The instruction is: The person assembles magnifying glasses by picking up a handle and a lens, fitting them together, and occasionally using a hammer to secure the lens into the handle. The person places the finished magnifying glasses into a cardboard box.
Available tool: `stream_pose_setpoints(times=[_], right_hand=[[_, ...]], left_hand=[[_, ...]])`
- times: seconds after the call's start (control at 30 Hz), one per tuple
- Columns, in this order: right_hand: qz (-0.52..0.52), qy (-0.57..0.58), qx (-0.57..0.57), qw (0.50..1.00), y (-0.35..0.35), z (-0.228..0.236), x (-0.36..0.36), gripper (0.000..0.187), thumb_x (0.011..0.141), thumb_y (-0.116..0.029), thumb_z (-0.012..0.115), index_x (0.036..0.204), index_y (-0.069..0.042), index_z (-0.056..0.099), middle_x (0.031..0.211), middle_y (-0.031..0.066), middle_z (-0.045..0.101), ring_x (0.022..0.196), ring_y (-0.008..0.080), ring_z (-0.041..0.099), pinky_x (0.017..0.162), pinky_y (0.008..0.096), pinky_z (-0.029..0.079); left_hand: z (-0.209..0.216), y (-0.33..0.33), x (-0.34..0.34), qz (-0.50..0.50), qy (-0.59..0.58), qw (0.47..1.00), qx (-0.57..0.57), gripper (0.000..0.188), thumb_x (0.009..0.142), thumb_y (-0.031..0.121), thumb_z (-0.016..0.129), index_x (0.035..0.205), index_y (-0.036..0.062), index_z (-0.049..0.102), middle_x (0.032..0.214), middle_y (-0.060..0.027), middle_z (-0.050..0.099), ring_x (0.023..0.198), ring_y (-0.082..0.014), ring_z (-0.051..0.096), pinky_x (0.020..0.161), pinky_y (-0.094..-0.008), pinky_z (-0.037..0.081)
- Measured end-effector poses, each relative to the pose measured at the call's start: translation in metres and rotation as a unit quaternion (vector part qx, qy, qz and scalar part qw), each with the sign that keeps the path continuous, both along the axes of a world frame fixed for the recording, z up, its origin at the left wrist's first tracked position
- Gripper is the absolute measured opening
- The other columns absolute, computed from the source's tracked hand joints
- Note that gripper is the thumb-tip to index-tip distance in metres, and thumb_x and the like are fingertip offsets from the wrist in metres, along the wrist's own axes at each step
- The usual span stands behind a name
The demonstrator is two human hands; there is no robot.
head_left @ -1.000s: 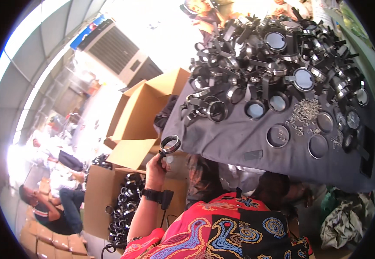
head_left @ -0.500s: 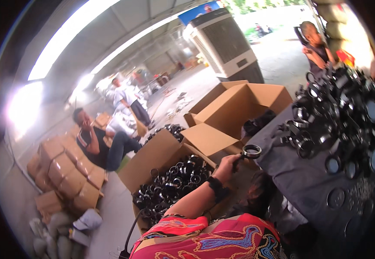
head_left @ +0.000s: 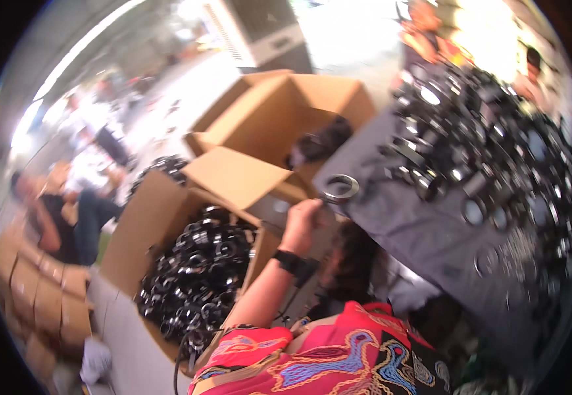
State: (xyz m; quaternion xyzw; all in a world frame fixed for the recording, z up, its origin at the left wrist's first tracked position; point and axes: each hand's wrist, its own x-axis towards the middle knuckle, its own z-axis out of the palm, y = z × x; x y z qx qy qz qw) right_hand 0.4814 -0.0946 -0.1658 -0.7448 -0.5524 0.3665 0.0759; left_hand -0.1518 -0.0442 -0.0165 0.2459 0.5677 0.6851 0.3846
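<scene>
At lower left I'm viewing a carton (head_left: 138, 237) holding black ring fittings (head_left: 200, 276); mid-frame, my left grip (head_left: 305, 218) is clasping a black-and-silver ring (head_left: 340, 199), showing before the tabletop (head_left: 411, 243); a glinting heap (head_left: 490, 145) is occupying upper right.

Glossy metal ring (head_left: 342, 199), matt cloth (head_left: 411, 224)

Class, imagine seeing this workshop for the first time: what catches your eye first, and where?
First, the big heap of shiny black-and-metal ring pieces on the grey cloth-covered table at the right. Next, left of centre, the open cardboard box piled with similar pieces. Between the two, the left hand holds a single ring piece.
</scene>
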Motion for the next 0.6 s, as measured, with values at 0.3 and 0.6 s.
stream_pose_setpoints(times=[0.3,0.6], right_hand=[[-0.245,0.230,0.159,0.928,-0.146,0.109,-0.009,0.038,0.080,-0.013,0.061,0.114,0.001,0.053,0.085,0.0064,0.060,0.071,0.0154,0.059,0.064,0.0298,0.051],[0.180,0.437,0.056,0.879,0.060,0.289,-0.250,0.078,0.084,-0.012,0.060,0.152,-0.005,0.021,0.092,0.0071,0.057,0.060,0.0105,0.051,0.056,0.0252,0.045]], left_hand=[[-0.033,0.020,-0.008,-0.089,-0.006,0.993,0.075,0.021,0.094,0.020,0.058,0.082,0.0027,0.059,0.069,-0.0057,0.056,0.063,-0.0166,0.053,0.063,-0.0310,0.046],[-0.039,0.018,-0.014,-0.136,-0.017,0.988,0.077,0.025,0.096,0.023,0.058,0.079,0.0045,0.058,0.071,-0.0047,0.059,0.068,-0.0146,0.055,0.069,-0.0299,0.045]])
